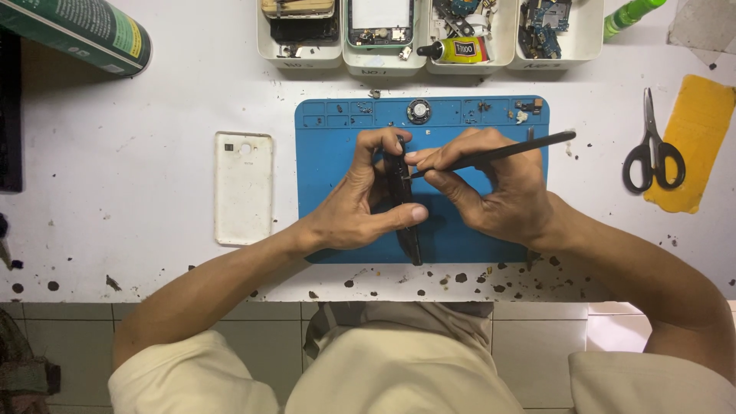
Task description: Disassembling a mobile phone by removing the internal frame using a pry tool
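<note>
My left hand (360, 201) grips a black phone (406, 230) held on edge over the blue work mat (330, 165), thumb along its lower side and fingers curled over the top. My right hand (491, 188) holds a thin black pry tool (529, 146) like a pen, its tip touching the phone's edge just below my left fingertips. A white phone back cover (243, 188) lies flat on the table to the left of the mat.
White bins (300, 52) with phone parts and a yellow glue tube (464, 50) line the far edge. Black scissors (652, 153) rest beside a yellow cloth (694, 142) at right. A green can (77, 31) lies top left. Small screws sit in the mat's top tray.
</note>
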